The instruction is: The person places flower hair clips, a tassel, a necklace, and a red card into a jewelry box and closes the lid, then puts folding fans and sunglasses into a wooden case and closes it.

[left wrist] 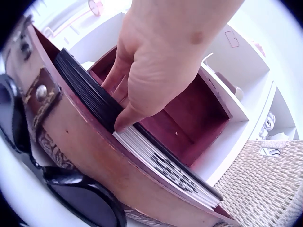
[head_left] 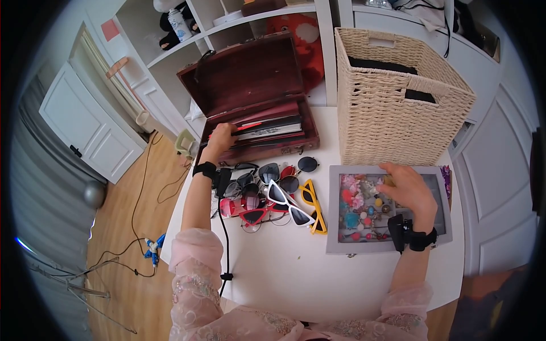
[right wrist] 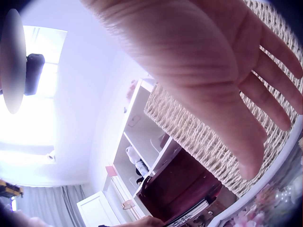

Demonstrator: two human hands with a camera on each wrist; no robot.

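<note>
In the head view my left hand (head_left: 222, 138) reaches into an open dark red suitcase (head_left: 244, 77) at the back of the table. The left wrist view shows its thumb at the near top edge of a white-edged book (left wrist: 163, 165) and its fingers over the far side, so it pinches the book. A stack of black pages (left wrist: 85, 87) stands alongside. My right hand (head_left: 410, 190) lies over a grey jewelry box (head_left: 333, 213) with a clear lid, fingers straight and spread in the right wrist view. Colourful beads and trinkets (head_left: 364, 213) show through the lid.
A pile of sunglasses lies in front of the suitcase, with a white pair (head_left: 290, 203) and a yellow pair (head_left: 313, 206) on its right. Behind the box stands a tall woven basket (head_left: 392, 113) holding something black. White shelves (head_left: 205, 34) rise behind the table (head_left: 273, 273).
</note>
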